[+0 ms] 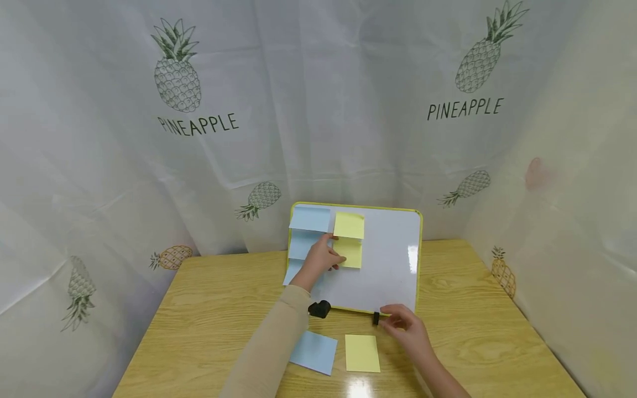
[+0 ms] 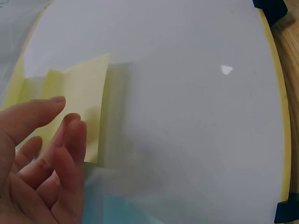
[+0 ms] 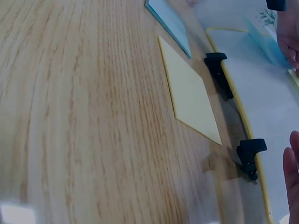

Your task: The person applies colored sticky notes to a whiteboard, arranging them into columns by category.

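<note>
A small whiteboard [image 1: 388, 260] with a yellow rim leans back on the table, held by black feet [image 3: 250, 154]. Three blue sticky notes [image 1: 309, 219] run down its left side. Beside them are an upper yellow sticky note [image 1: 349, 225] and a lower yellow sticky note [image 1: 352, 253]. My left hand [image 1: 322, 258] is at the left edge of the lower yellow note; in the left wrist view its thumb and fingers stand apart, pinching nothing. Close to the board's bottom edge and one black foot, my right hand [image 1: 405, 326] has loosely bent fingers and holds nothing.
On the wooden table [image 1: 214, 315], in front of the board, lie a blue sticky note pad [image 1: 314, 352] and a yellow sticky note pad [image 1: 362, 354]. A pale curtain [image 1: 343, 138] printed with pineapples hangs behind the board and along both sides.
</note>
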`<state>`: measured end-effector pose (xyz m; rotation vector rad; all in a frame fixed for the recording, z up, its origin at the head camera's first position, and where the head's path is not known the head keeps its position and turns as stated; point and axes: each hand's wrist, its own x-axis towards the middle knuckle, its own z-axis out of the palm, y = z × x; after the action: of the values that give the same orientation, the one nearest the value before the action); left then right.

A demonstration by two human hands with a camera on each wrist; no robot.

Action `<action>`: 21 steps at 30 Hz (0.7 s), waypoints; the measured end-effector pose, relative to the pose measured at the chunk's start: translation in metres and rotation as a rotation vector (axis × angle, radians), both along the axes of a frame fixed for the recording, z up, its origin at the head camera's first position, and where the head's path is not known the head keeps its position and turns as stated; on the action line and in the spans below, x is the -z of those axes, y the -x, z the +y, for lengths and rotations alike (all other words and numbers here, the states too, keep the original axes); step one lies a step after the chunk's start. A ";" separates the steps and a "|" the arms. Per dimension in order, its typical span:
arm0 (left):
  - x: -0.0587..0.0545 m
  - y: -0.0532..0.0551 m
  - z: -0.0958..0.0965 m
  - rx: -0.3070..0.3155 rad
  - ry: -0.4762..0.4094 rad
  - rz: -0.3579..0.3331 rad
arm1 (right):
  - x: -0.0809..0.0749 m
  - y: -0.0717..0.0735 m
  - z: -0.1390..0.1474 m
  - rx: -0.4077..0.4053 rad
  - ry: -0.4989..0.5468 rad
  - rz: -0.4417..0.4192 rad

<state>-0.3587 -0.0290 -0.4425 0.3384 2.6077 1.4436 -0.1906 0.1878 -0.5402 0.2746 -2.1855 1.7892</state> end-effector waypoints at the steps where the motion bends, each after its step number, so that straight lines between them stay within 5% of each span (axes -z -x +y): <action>1: 0.000 0.000 0.001 0.008 -0.018 -0.012 | 0.001 0.000 0.000 -0.003 -0.001 0.001; 11: 0.000 0.000 0.009 0.110 -0.067 -0.050 | -0.002 -0.010 0.006 -0.032 -0.161 0.089; 21: 0.000 0.000 0.021 0.161 -0.015 -0.052 | -0.031 -0.034 0.005 -0.052 -0.236 0.096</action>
<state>-0.3589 -0.0082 -0.4425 0.4928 2.4674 1.3995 -0.1568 0.1927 -0.5094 0.4640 -2.3391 1.5090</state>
